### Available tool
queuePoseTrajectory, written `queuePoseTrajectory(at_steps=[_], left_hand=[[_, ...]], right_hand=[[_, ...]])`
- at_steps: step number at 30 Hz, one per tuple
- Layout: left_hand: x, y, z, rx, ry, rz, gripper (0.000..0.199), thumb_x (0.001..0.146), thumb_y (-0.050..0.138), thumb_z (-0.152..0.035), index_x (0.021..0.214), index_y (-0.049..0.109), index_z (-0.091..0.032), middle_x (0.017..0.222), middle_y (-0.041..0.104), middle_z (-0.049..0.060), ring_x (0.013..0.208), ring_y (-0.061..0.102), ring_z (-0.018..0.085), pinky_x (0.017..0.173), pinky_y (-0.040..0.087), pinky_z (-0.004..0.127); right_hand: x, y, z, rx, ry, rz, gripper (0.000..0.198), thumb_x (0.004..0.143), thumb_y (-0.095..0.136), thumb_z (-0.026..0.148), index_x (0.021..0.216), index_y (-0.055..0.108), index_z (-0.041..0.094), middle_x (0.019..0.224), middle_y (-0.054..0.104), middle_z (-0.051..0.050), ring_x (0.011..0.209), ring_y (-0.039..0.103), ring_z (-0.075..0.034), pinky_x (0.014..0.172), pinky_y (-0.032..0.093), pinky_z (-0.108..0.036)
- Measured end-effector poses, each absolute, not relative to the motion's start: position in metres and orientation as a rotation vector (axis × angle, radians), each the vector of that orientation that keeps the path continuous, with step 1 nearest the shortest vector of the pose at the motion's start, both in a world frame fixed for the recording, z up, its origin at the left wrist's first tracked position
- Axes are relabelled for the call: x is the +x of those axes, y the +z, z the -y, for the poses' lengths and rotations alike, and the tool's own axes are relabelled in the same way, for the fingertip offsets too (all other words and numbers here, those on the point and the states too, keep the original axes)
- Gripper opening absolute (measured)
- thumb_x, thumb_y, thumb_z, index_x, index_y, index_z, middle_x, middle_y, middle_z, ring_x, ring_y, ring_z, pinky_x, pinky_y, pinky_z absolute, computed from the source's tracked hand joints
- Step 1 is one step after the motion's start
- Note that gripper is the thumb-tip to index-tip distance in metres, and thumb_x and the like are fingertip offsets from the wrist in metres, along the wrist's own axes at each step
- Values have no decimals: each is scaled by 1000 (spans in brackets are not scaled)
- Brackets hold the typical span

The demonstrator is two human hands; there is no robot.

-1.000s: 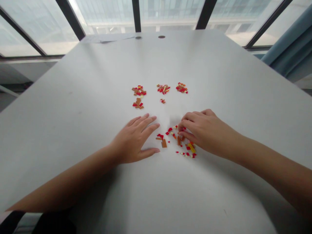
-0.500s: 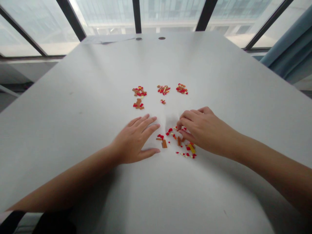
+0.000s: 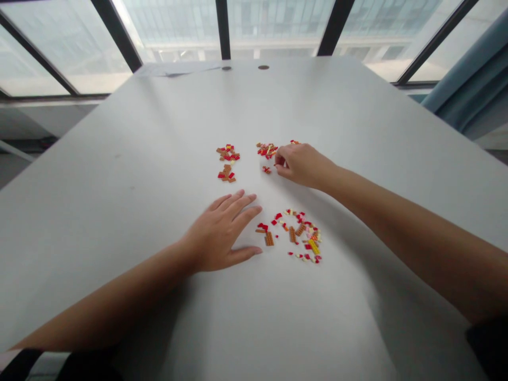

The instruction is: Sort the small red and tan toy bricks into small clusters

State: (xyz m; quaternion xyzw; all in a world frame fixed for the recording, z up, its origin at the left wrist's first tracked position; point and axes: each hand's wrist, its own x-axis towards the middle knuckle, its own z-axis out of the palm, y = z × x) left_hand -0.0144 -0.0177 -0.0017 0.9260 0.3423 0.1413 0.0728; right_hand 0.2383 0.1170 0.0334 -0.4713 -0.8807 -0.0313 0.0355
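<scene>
My right hand [image 3: 299,165] is over the far groups of bricks, thumb and fingers pinched on a small brown brick [image 3: 275,164] that barely shows at the fingertips. Just left of it lie a tiny group of bricks [image 3: 266,170] and a mixed pile of red, brown and cream bricks [image 3: 266,150]. The hand partly hides another red pile [image 3: 295,142]. My left hand [image 3: 224,230] rests palm down with fingers spread. Beside its fingertips sit a few brown and red bricks [image 3: 269,238]. A loose spread of bricks [image 3: 292,234] lies to the right, with a yellow brick [image 3: 314,246] in it.
Two more groups, a red and brown pile [image 3: 228,153] and a mostly brown pile [image 3: 226,173], lie beyond my left hand. The white table [image 3: 178,116] reaches to the windows. Paper [image 3: 174,69] lies at its far edge, and a blue curtain [image 3: 468,90] hangs at right.
My right hand has moved away from the near spread of bricks, forward and slightly left to the far piles, fingers still pinched. My left hand has stayed in place.
</scene>
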Motion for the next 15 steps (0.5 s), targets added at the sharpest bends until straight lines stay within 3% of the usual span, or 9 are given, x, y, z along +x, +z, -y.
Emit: queuePoseTrajectory(at_steps=[15], left_hand=[[-13, -1, 18, 2794, 394, -1036, 74, 104, 54, -66, 154, 53, -11, 166, 49, 23, 157, 42, 44, 128, 38, 62]], right_hand=[[232, 39, -122, -1339, -45, 2749, 17, 91, 60, 19, 91, 77, 15, 90, 77, -9, 81, 65, -20, 79, 44, -32]])
